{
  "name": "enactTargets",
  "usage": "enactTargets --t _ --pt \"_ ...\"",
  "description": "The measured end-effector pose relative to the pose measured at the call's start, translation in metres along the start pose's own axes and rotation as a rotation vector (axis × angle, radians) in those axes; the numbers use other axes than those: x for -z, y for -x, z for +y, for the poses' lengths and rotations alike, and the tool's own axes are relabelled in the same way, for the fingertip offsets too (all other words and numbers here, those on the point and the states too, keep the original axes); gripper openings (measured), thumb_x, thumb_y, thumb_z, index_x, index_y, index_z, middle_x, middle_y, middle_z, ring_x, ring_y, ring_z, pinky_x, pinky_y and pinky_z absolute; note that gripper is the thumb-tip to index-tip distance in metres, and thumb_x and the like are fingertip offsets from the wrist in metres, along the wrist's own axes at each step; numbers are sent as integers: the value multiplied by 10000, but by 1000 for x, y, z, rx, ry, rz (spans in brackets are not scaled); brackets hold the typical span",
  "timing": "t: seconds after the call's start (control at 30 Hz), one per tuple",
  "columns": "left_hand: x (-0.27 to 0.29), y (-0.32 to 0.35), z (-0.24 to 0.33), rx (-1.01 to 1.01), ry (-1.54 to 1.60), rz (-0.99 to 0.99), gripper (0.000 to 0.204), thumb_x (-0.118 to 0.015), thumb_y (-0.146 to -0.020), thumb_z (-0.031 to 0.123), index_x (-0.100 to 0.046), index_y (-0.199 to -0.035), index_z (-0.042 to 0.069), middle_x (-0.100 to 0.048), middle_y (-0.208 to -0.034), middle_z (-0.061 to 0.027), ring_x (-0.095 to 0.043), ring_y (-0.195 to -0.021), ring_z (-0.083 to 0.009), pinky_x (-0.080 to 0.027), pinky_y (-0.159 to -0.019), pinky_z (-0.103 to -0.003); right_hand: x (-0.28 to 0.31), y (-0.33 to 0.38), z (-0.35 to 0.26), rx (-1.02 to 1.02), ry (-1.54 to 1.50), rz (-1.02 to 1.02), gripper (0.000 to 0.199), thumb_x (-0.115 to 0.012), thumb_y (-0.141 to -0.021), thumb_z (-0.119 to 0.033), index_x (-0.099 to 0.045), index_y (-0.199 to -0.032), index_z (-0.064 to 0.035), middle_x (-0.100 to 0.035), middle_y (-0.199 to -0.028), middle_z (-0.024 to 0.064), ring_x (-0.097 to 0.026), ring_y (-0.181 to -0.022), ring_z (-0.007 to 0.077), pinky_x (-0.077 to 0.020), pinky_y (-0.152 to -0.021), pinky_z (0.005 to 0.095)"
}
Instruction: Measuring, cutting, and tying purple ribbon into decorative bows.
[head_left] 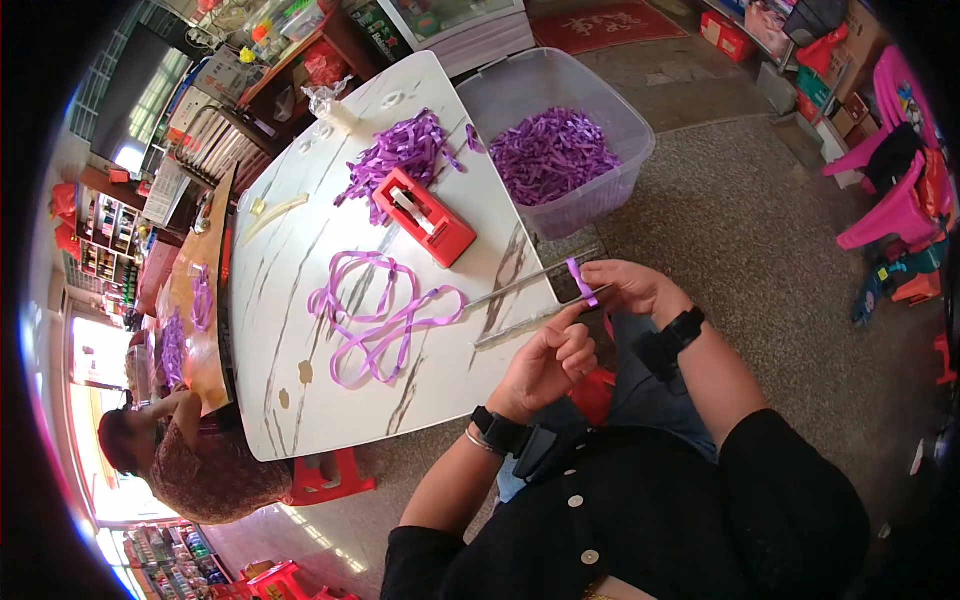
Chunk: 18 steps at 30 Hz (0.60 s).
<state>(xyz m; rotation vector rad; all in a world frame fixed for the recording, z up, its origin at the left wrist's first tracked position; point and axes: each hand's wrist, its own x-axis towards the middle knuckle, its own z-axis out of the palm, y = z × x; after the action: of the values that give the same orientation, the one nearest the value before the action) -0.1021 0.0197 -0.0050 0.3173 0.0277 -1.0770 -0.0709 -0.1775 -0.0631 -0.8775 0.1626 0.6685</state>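
Observation:
A short purple ribbon (579, 280) is looped across the outer ends of two thin metal rods (520, 282) that jut past the table's near right edge. My right hand (640, 287) pinches the ribbon between thumb and fingertips. Just left of it, my left hand (556, 358) has its index finger stretched against the ribbon's lower end. Its other fingers curl into the palm, and I see nothing in them. A long purple ribbon (395, 318) lies in loose loops on the white table (300, 400), left of the rods.
A red tape dispenser (428, 222) and a heap of purple ribbon pieces (405, 150) lie farther back. Beyond the table's right edge stands a clear plastic tub (625, 170) full of similar pieces. At left, another person (205, 450) sits at a wooden table (205, 350) with purple ribbons.

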Motion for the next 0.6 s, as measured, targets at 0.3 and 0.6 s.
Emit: enactTargets --t 0.3,0.6 --pt "-1 -3 -1 1 5 0 422 -397 -802 65 -360 -1222 50 -274 -599 14 -326 -565 -106 -302 -576 -235 3 -44 71 125 -671 -380 178 -464 -889 -237 -527 -882 -71 -538 -760 7 -528 -697 125 -437 -681 277" --pt "-3 1 1 -26 73 -52 410 -385 -819 76 -351 -1223 21 -278 -616 15 -319 -575 -101 -303 -585 -226 -32 13 -15 37 -109 -60 328 -494 -873 -280 -540 -1063 -17 -609 -901 54 -588 -818 161 -475 -761 317"
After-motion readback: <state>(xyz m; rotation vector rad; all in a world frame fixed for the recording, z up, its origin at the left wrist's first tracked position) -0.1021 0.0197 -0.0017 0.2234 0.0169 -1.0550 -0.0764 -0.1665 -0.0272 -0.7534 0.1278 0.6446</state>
